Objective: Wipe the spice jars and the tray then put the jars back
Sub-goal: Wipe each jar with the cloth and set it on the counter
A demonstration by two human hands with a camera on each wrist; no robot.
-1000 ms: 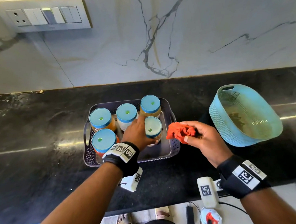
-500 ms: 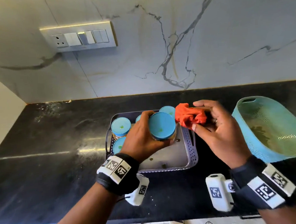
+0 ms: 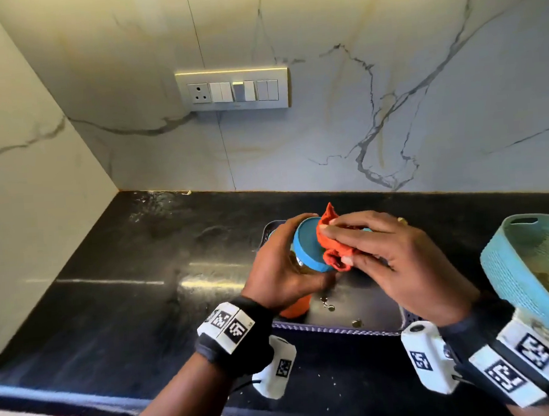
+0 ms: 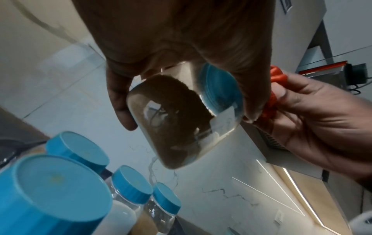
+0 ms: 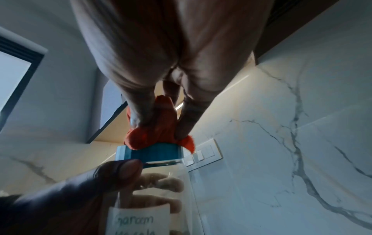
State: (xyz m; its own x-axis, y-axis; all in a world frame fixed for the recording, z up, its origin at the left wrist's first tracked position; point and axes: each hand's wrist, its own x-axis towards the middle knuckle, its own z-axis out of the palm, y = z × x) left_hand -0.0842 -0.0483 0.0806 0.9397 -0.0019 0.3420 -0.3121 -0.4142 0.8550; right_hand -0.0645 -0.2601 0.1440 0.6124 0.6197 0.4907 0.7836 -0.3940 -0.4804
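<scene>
— Jar [image 3: 305,254] first: where is it?

— Up off the tray [image 3: 340,331], in the left hand [image 3: 281,272]. Fingers and thumb are wrapped round the clear body just under the blue lid [image 3: 308,249], and it is tilted so the lid faces the other hand. There is brown powder inside, and a paper label with handwriting on it.

— And the right hand [image 3: 397,264]?

— It is grasping an orange cloth [image 3: 329,246], bunched under the fingertips and pressed onto the top of that lid. From the right wrist camera you can see the cloth squashed flat against the lid, with a corner poking out past the rim.

— So the two hands meet at the lid?

— Yes, cloth between them. The left thumb lies along the glass close to the lid's edge.

— Where are the rest of the jars?

— Below the left hand, standing upright in the tray. Four blue lids [image 4: 130,184] show in the left wrist view, close together. One of them holds something white.

— Anything on the right-hand side?

— A light blue basket [image 3: 531,274], just beyond the right wrist, sitting on the black counter [image 3: 127,299]. Behind both hands, on the marble wall, is a switch panel [image 3: 232,90].
</scene>
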